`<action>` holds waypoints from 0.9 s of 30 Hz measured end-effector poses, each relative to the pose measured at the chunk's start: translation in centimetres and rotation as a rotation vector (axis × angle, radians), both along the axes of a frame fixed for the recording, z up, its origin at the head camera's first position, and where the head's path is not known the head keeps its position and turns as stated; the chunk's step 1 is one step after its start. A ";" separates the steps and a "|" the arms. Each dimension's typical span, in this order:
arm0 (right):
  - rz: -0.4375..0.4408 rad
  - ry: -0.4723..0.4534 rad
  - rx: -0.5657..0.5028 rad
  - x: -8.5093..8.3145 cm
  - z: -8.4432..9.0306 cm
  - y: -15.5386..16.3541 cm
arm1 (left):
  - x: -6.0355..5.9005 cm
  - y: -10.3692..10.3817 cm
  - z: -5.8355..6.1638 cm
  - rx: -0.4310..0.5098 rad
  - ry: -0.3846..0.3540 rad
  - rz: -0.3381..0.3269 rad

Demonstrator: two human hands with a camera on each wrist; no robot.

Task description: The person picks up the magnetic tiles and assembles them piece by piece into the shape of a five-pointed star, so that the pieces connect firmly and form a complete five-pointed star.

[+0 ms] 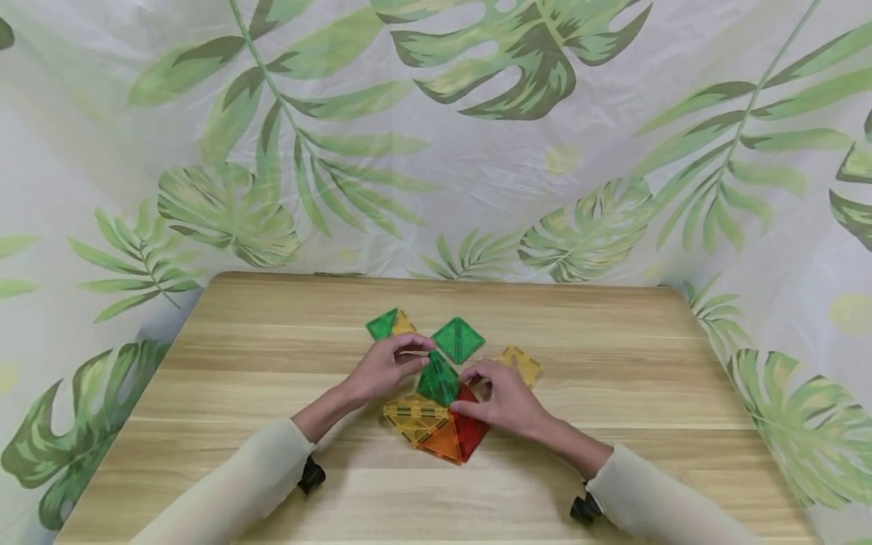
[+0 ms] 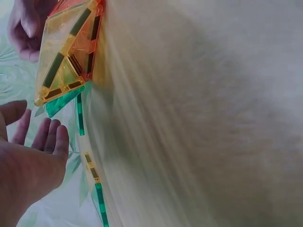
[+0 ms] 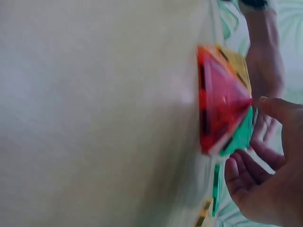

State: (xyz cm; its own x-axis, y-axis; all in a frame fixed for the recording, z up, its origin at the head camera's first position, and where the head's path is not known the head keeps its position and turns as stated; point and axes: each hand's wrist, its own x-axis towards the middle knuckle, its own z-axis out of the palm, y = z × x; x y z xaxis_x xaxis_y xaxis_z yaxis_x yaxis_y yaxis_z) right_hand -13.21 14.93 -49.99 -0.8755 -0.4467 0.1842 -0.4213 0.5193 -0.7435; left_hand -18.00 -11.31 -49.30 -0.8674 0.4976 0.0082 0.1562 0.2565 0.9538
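A small pyramid of magnetic tiles stands mid-table: a green triangle (image 1: 438, 378), a red triangle (image 1: 471, 430), an orange triangle (image 1: 440, 443) and a yellow tile (image 1: 412, 415). My left hand (image 1: 412, 356) hovers at the green triangle's far-left side with its fingers relaxed, and the left wrist view shows the fingers (image 2: 47, 137) straight and holding nothing. My right hand (image 1: 477, 386) sits on the right of the pyramid. Its thumb (image 3: 270, 105) touches the tip of the red triangle (image 3: 220, 104), while its other fingers hang loosely curled.
Loose tiles lie flat behind the pyramid: a green square (image 1: 458, 339), a green and yellow pair (image 1: 390, 324) and a yellow square (image 1: 523, 365). The wooden table (image 1: 259, 363) stands against a leaf-print cloth (image 1: 477, 151).
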 end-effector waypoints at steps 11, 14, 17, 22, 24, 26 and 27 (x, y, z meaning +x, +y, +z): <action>-0.063 0.108 0.120 3.1 -0.8 -0.5 | -0.8 1.0 -0.1 -0.153 0.311 -0.200; -0.059 0.114 0.142 3.3 -0.7 -0.3 | -0.6 0.6 -0.1 -0.178 0.364 -0.215; -0.047 0.114 0.165 3.2 -0.6 -0.1 | -0.4 -0.2 -0.1 -0.211 0.387 -0.220; -0.029 0.133 0.170 2.7 -0.6 0.1 | 0.3 -1.9 0.1 -0.282 0.418 -0.209; -0.025 0.155 0.165 2.4 -0.7 0.1 | 0.7 -2.6 0.2 -0.304 0.420 -0.199; -0.020 0.163 0.162 2.1 -0.7 0.1 | 1.1 -3.4 0.3 -0.316 0.418 -0.191; -0.016 0.168 0.160 1.9 -0.8 0.1 | 1.3 -3.8 0.3 -0.320 0.417 -0.186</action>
State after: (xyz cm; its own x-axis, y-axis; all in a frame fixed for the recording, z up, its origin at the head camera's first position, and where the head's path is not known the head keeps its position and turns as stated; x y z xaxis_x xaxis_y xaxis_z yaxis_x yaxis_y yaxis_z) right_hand -11.32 15.08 -50.78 -0.8458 -0.4684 0.2554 -0.5229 0.6326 -0.5713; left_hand -16.71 -15.10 -49.05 -0.7205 0.6758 0.1551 0.5738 0.4556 0.6806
